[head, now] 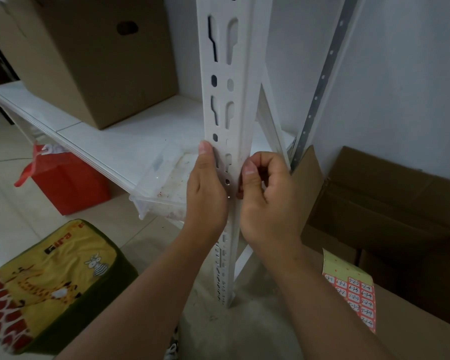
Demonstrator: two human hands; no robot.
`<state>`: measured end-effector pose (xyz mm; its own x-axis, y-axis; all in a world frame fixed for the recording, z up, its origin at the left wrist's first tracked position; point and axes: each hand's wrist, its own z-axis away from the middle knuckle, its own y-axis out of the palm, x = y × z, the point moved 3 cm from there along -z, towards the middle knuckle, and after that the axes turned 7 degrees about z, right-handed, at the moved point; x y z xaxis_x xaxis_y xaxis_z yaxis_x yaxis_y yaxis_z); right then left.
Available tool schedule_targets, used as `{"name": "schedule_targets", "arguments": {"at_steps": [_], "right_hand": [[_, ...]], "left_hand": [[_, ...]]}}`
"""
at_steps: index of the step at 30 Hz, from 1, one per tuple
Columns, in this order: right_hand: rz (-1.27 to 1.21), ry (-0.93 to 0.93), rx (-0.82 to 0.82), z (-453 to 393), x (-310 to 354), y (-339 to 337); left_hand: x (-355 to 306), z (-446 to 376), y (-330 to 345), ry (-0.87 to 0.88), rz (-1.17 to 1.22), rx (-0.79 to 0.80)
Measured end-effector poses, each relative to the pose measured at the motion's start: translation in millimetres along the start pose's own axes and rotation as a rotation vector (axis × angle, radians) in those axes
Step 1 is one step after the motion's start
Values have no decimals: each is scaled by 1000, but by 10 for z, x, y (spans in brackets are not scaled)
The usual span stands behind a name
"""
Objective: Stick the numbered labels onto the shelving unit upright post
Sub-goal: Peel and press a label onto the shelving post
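The white slotted upright post [227, 81] of the shelving unit rises through the middle of the view. My left hand [205, 193] holds its left side, thumb lying up along the front face and fingers hidden behind. My right hand [266, 201] is at the post's right edge with fingers curled and thumb against the corner. It pinches a small red label [240, 190], of which only a sliver shows. The sheet of red numbered labels [353, 292] lies on a cardboard box at the lower right.
A white shelf [120, 133] carries a brown carton [96, 61] and a clear plastic tray [166, 178]. A red box [70, 183] and a yellow giraffe-print cushion [50, 284] sit on the floor at left. Open cardboard boxes [390, 203] stand at right.
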<state>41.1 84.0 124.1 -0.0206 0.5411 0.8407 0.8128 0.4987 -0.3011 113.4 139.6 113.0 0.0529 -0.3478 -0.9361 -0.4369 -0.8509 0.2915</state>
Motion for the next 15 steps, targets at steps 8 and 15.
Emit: {"name": "schedule_targets", "arguments": {"at_steps": [8, 15], "right_hand": [[-22, -120, -20, 35, 14, 18], [-498, 146, 127, 58, -36, -88]], "left_hand": [[-24, 14, -11, 22, -1, -5], [-53, 82, -23, 302, -197, -120]]}}
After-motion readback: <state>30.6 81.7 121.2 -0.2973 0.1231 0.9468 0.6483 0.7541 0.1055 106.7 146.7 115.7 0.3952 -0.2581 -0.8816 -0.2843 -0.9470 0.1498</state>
